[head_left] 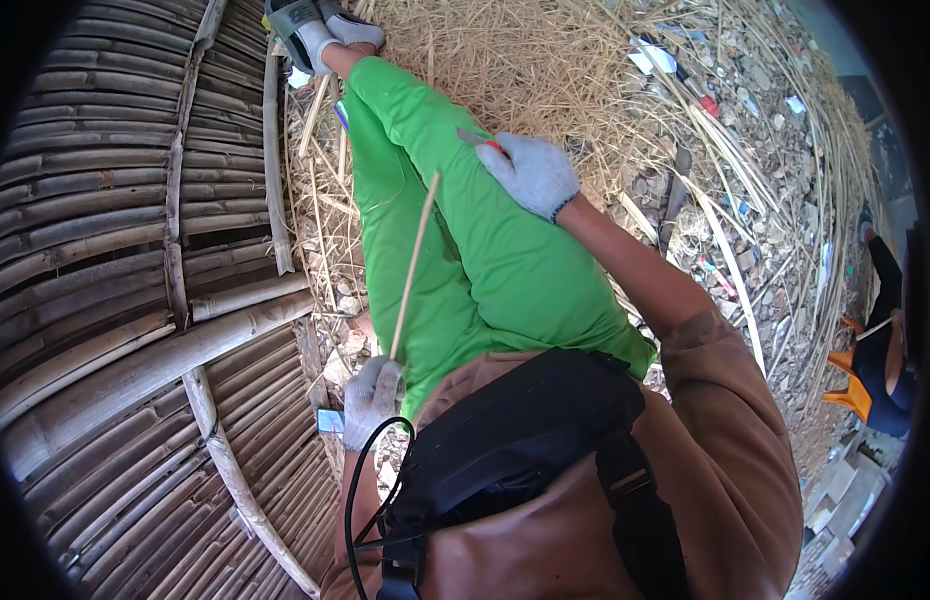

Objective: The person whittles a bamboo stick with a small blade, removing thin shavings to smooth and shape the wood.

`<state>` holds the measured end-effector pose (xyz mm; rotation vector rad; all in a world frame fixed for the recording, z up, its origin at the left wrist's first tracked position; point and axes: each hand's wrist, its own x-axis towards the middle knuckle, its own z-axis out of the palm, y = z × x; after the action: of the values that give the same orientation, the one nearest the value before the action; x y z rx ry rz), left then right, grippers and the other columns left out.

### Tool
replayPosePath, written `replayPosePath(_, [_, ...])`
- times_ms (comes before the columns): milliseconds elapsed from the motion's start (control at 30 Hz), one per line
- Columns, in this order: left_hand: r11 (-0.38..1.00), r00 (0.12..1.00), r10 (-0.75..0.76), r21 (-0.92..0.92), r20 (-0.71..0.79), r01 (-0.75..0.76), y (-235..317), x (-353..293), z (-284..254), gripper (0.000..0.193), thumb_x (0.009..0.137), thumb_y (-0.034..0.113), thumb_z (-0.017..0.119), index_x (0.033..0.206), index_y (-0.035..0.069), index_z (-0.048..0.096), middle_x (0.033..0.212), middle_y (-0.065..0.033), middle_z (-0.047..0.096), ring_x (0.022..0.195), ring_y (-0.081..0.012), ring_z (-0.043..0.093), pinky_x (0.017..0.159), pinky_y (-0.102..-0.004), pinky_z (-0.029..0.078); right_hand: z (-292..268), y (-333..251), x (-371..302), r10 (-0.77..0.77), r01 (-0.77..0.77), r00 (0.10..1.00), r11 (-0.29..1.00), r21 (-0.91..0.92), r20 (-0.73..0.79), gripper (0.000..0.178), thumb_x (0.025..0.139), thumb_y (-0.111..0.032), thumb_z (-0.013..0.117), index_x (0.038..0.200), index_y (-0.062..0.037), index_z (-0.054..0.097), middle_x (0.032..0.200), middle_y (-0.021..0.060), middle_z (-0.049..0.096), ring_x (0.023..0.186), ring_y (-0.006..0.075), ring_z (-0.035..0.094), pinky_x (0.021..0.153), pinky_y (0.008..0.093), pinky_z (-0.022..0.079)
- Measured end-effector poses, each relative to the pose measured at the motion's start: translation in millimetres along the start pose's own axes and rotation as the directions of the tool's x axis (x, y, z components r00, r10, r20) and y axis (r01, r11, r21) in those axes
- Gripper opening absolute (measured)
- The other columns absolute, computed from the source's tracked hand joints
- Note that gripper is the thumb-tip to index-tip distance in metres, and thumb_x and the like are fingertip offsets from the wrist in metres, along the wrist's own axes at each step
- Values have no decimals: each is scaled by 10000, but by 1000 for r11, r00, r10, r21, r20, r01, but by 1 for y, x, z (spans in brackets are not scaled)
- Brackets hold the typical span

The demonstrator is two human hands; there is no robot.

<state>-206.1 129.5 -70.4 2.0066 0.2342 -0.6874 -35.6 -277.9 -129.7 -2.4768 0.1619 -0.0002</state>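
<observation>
My left hand (371, 398), in a pale grey knit glove, is closed round the lower end of a thin bamboo stick (416, 262). The stick slants up over my legs in green trousers (530, 275), its far tip above the gap between the thighs. Farther off, my right hand (537, 176) wears a matching glove and grips a knife (472, 137) that shows a bit of red at the handle. Its short blade points left, over the green cloth of my right leg. The stick and the blade are apart. Most of the knife's handle is hidden in my fingers.
A wall of split bamboo slats (95, 225) rises close on my left. Straw shavings (545, 65) and stony rubble with litter cover the ground ahead and right. Long bamboo strips (723, 245) lie to the right. At the far right edge, a person sits by an orange chair (851, 385).
</observation>
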Motion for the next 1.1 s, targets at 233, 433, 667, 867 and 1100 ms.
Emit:
replayPosePath(233, [996, 990, 82, 27, 117, -86, 99, 79, 43, 382, 1159, 394, 607, 1082, 32, 702, 678, -4, 614, 536, -86, 563, 487, -277, 444, -9, -16, 2, -46, 56, 993, 995, -84, 111, 643, 1106, -678, 464, 1082, -110, 765, 940, 211, 791, 891, 438, 778, 803, 582, 608])
replayPosePath(433, [989, 983, 119, 74, 138, -130, 96, 94, 44, 362, 1161, 379, 609, 1117, 40, 728, 676, -12, 628, 522, -98, 571, 485, -292, 452, -14, -14, 3, -13, 35, 987, 991, -129, 163, 731, 1088, -750, 400, 1072, -131, 787, 959, 224, 799, 896, 433, 785, 808, 578, 621])
replayPosePath(667, [995, 993, 56, 77, 108, -65, 66, 51, 18, 358, 1169, 369, 595, 1123, 42, 734, 694, -2, 625, 525, -87, 552, 479, -293, 444, -17, -14, 8, -12, 37, 974, 994, -105, 226, 745, 1084, -758, 405, 1076, -126, 799, 995, 228, 804, 921, 442, 784, 844, 572, 620])
replayPosePath(867, [995, 997, 66, -76, 39, -63, -9, -8, -26, 312, 1156, 316, 616, 1084, 34, 727, 735, 15, 593, 639, -54, 544, 565, -265, 428, -5, -3, 6, 4, -5, 997, 1000, 6, 72, 640, 1102, -674, 461, 1088, -118, 777, 975, 221, 797, 938, 444, 774, 845, 577, 606])
replayPosePath(1100, [983, 997, -66, -167, 41, 71, 79, 31, 15, 293, 1165, 311, 580, 1143, 29, 656, 710, 21, 571, 506, -68, 477, 443, -261, 370, -1, -13, -12, -91, 92, 994, 996, 9, -52, 566, 1115, -619, 489, 1086, -117, 748, 938, 208, 783, 914, 443, 768, 813, 584, 593])
